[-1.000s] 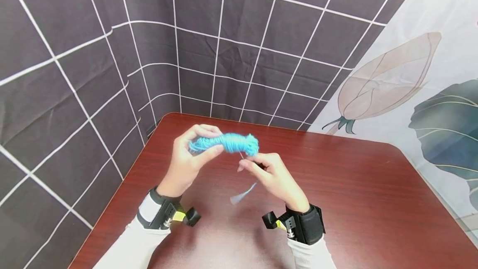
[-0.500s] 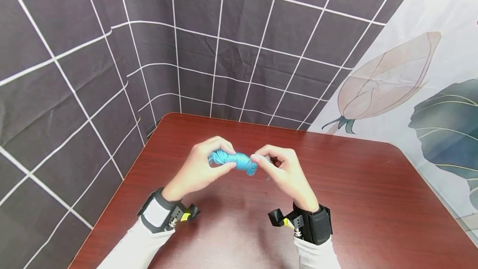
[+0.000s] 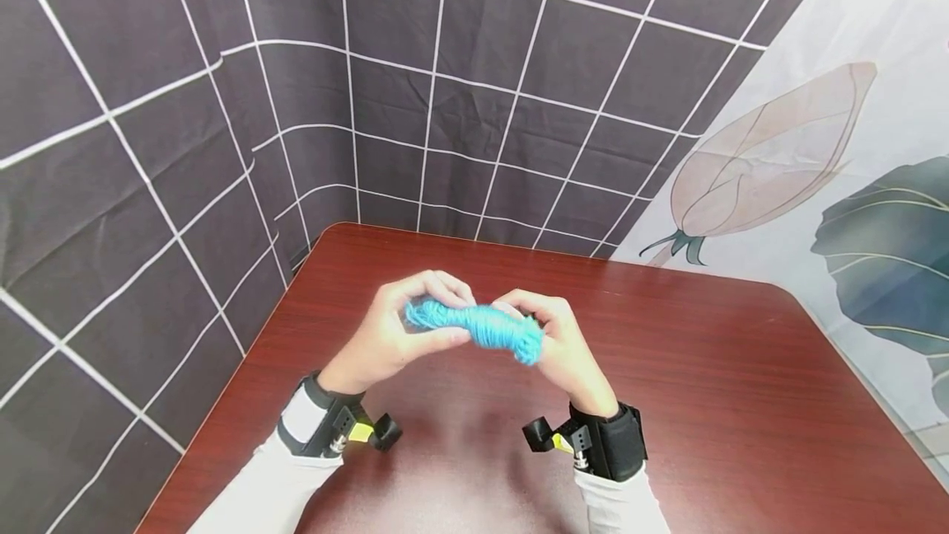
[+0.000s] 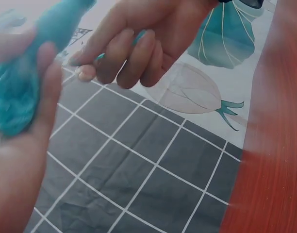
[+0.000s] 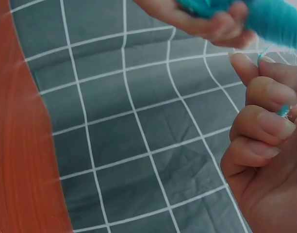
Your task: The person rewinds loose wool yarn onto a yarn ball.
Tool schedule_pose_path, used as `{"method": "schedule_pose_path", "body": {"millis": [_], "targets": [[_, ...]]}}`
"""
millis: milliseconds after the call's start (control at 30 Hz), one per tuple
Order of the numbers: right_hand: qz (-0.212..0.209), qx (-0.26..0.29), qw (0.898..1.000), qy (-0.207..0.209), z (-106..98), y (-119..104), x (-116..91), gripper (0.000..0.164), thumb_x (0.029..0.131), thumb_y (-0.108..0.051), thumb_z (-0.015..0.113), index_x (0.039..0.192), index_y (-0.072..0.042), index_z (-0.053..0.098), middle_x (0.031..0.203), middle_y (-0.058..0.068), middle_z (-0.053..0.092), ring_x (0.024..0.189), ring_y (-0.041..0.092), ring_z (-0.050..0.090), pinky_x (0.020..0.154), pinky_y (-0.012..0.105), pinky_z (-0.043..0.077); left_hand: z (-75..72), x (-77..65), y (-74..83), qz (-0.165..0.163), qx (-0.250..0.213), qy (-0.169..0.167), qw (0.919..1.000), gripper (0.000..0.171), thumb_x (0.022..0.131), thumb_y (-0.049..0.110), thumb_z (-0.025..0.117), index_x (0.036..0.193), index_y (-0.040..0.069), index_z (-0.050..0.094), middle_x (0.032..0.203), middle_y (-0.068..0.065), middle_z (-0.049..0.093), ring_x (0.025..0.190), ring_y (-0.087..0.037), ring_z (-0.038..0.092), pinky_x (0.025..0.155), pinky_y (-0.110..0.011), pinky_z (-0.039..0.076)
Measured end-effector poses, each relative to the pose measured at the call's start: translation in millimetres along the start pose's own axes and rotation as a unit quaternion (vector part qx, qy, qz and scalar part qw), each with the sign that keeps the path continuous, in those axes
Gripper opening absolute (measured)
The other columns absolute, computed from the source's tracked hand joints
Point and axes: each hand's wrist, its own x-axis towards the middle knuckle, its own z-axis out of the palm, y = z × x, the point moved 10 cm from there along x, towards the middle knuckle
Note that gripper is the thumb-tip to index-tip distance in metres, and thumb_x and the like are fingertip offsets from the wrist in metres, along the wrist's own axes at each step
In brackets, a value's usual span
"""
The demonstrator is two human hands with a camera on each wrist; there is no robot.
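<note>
A bundle of bright blue yarn (image 3: pixel 493 328), wound round its middle with looped ends, is held up over the table in the head view. My left hand (image 3: pixel 381 344) grips its left part between thumb and fingers. Behind the bundle's right end is my right hand (image 3: pixel 571 353), partly hidden by it. The right wrist view has this hand pinching a thin yarn strand (image 5: pixel 259 58) between thumb and forefinger. A short yarn tail (image 5: pixel 284 111) pokes out between its other curled fingers. In the left wrist view the bundle's looped end (image 4: pixel 15 99) lies within the left hand.
A reddish-brown wooden table (image 3: pixel 712 402) spreads beneath both hands. Dark grey cloth with a white grid (image 3: pixel 482 89) hangs behind it and along the left. On the right hangs a white cloth (image 3: pixel 778 237) printed with a leaf and a bud.
The right hand went from beneath the bundle's right end, out to its right side, then back behind it. The bundle dipped and moved rightward; the loose tail that hung down is now tucked in the fingers.
</note>
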Motion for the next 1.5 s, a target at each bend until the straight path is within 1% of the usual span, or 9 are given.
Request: {"method": "schedule_pose_path", "body": {"millis": [167, 333, 533, 700, 800, 933, 1100, 1233, 1500], "targets": [[0.015, -0.009, 1.000, -0.014, 10, -1, 2, 0.013, 0.088, 0.004, 0.055, 0.084, 0.000, 0.067, 0.066, 0.008, 0.057, 0.060, 0.011, 0.046, 0.060, 0.025, 0.045, -17.7, -1.1, -1.8, 0.002, 0.034, 0.112, 0.9931, 0.022, 0.071, -0.012, 0.070, 0.090, -0.008, 0.060, 0.097, -0.020, 0.062, 0.089, -0.025, 0.059, 0.073, -0.023, 0.054], [0.025, -0.026, 0.999, -0.018, 13, -18, 3, 0.014, 0.089, 0.000, 0.055, 0.082, 0.000, 0.066, 0.061, 0.006, 0.050, 0.056, 0.012, 0.039, 0.053, 0.025, 0.038, -29.1, -6.1, -12.5, 0.013, 0.107, 0.175, 0.9788, 0.023, 0.073, 0.002, 0.074, 0.092, -0.002, 0.063, 0.098, -0.012, 0.063, 0.090, -0.020, 0.059, 0.074, -0.024, 0.055], [-0.027, -0.080, 0.995, 0.050, -4, -38, 5, 0.007, 0.080, 0.005, 0.064, 0.075, 0.001, 0.067, 0.062, 0.008, 0.058, 0.054, 0.013, 0.045, 0.048, 0.026, 0.038, -25.1, -6.5, -19.7, 0.031, 0.222, 0.149, 0.9630, 0.023, 0.073, 0.015, 0.077, 0.092, 0.008, 0.065, 0.096, -0.001, 0.064, 0.090, -0.011, 0.057, 0.075, -0.030, 0.054], [-0.077, -0.086, 0.988, 0.105, -19, -46, 4, 0.011, 0.071, 0.008, 0.072, 0.069, -0.001, 0.065, 0.060, 0.007, 0.050, 0.053, 0.012, 0.038, 0.043, 0.027, 0.031, -11.3, -3.2, -19.8, 0.010, 0.242, 0.085, 0.9664, 0.020, 0.072, 0.013, 0.077, 0.088, 0.011, 0.065, 0.092, 0.003, 0.062, 0.085, -0.007, 0.055, 0.070, -0.031, 0.053], [-0.072, -0.072, 0.990, 0.093, -21, -44, 4, 0.013, 0.070, 0.007, 0.073, 0.069, -0.001, 0.063, 0.063, 0.006, 0.051, 0.053, 0.013, 0.038, 0.042, 0.027, 0.030, -1.9, -1.5, -16.9, -0.010, 0.220, 0.044, 0.9746, 0.018, 0.072, 0.009, 0.076, 0.086, 0.009, 0.064, 0.089, 0.000, 0.062, 0.081, -0.008, 0.055, 0.068, -0.030, 0.052], [-0.041, -0.017, 0.999, 0.027, -14, -37, 3, 0.016, 0.072, 0.005, 0.072, 0.067, -0.003, 0.060, 0.064, 0.005, 0.050, 0.056, 0.014, 0.041, 0.043, 0.028, 0.031, 11.3, -2.0, -18.3, -0.046, 0.136, -0.033, 0.9890, 0.018, 0.073, 0.004, 0.074, 0.088, 0.006, 0.064, 0.089, -0.005, 0.064, 0.079, -0.013, 0.057, 0.066, -0.030, 0.052], [-0.028, 0.088, 0.995, -0.042, -7, -31, 0, 0.015, 0.076, 0.012, 0.065, 0.072, -0.003, 0.064, 0.065, 0.008, 0.053, 0.054, 0.021, 0.047, 0.040, 0.035, 0.037, 20.4, -4.8, -19.6, -0.060, 0.055, -0.107, 0.9909, 0.019, 0.073, 0.002, 0.074, 0.089, 0.006, 0.065, 0.090, -0.005, 0.066, 0.080, -0.016, 0.058, 0.065, -0.030, 0.052], [-0.042, 0.138, 0.989, -0.044, -7, -22, -2, 0.017, 0.077, 0.014, 0.062, 0.077, -0.002, 0.066, 0.066, 0.010, 0.054, 0.050, 0.025, 0.045, 0.038, 0.040, 0.036, 19.3, -4.9, -17.9, -0.053, -0.004, -0.106, 0.9930, 0.019, 0.072, -0.003, 0.073, 0.087, 0.003, 0.063, 0.091, -0.012, 0.066, 0.083, -0.022, 0.060, 0.066, -0.029, 0.053], [-0.082, 0.161, 0.984, 0.006, -12, -22, -1, 0.016, 0.079, 0.015, 0.059, 0.089, 0.004, 0.067, 0.083, 0.007, 0.063, 0.066, 0.022, 0.054, 0.051, 0.026, 0.045, 9.9, -6.5, -36.3, -0.079, -0.086, -0.041, 0.9923, 0.017, 0.076, -0.004, 0.069, 0.091, 0.001, 0.062, 0.097, -0.014, 0.064, 0.092, -0.032, 0.058, 0.071, -0.030, 0.054]]}}
